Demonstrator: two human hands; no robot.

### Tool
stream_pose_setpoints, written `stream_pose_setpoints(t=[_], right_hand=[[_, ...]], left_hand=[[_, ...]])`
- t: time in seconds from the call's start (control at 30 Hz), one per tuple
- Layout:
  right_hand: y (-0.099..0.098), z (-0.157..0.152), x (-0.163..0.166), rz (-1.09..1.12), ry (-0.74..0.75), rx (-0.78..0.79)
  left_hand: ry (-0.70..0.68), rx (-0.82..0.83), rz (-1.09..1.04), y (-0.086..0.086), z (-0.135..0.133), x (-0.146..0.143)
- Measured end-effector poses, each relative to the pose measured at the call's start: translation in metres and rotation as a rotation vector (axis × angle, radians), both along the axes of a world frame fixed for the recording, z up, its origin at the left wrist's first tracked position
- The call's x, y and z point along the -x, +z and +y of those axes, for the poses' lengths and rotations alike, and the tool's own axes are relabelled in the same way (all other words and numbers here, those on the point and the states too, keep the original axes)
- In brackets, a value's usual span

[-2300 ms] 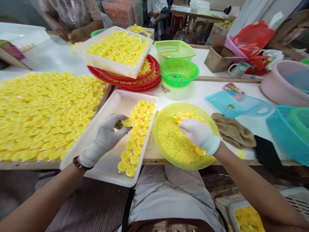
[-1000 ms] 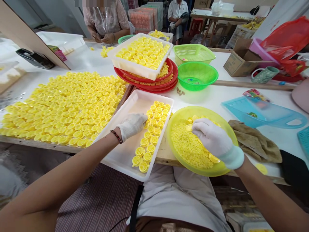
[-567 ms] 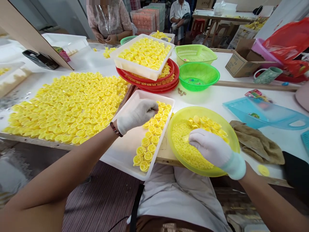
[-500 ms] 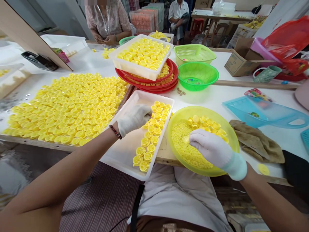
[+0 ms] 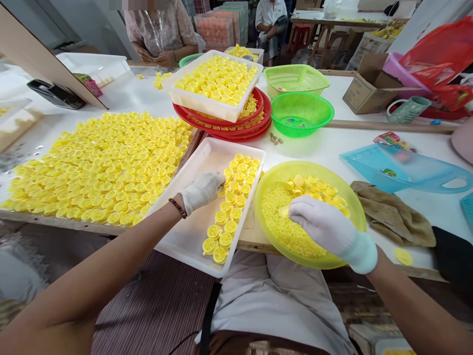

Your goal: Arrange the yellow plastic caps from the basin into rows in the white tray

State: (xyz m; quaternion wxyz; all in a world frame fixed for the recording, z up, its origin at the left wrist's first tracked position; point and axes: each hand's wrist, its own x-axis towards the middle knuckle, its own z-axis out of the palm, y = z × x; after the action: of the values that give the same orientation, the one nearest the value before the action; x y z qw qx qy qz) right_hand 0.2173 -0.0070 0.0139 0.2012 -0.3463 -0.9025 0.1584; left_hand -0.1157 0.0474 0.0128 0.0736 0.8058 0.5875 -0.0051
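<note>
My left hand (image 5: 202,192), in a white glove, is over the white tray (image 5: 177,241), fingers closed at the left edge of its rows of small round yellow plastic cups (image 5: 232,199). Whatever its fingertips hold is hidden. My right hand (image 5: 323,224), also gloved, is over the translucent yellow bowl (image 5: 358,212). Its fingers are pinched on a small pale translucent piece (image 5: 284,212) whose kind I cannot make out. Under it lie many tiny yellow pellets (image 5: 275,202), with more yellow cups (image 5: 318,187) heaped at the bowl's far side.
Many yellow cups (image 5: 99,167) cover the board on the left. A filled white tray (image 5: 203,106) rests on stacked red trays (image 5: 236,138). Beyond are a green bowl (image 5: 303,113) and green basket (image 5: 295,76); a brown cloth (image 5: 395,217) lies right. Two people sit opposite.
My left hand has moved slightly down and toward me, off the cups' upper part to their left edge. My right hand stays nearly still at the bowl. The view has shifted slightly.
</note>
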Motion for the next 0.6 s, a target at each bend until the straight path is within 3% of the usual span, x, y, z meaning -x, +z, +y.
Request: stream_pose_setpoints(t=[0.13,0.3,0.4,0.47,0.6], right_hand=[[0.001,0.0,-0.001,0.011,0.003,-0.019],[0.004,-0.002,0.003,0.015,0.031,-0.056],[0.01,-0.006,0.008,0.072,-0.008,-0.156],[0.014,-0.009,0.011,0.13,-0.064,-0.265],[0.015,-0.008,0.013,0.166,-0.066,-0.389]], left_hand=[[-0.001,-0.016,-0.066,0.008,0.0,0.002],[-0.082,-0.033,-0.677,0.05,-0.006,-0.026],[-0.152,0.102,-0.895,0.065,-0.015,-0.052],[-0.175,0.267,-0.945,0.062,-0.023,-0.068],[-0.211,0.548,-1.168,0.037,-0.038,-0.089]])
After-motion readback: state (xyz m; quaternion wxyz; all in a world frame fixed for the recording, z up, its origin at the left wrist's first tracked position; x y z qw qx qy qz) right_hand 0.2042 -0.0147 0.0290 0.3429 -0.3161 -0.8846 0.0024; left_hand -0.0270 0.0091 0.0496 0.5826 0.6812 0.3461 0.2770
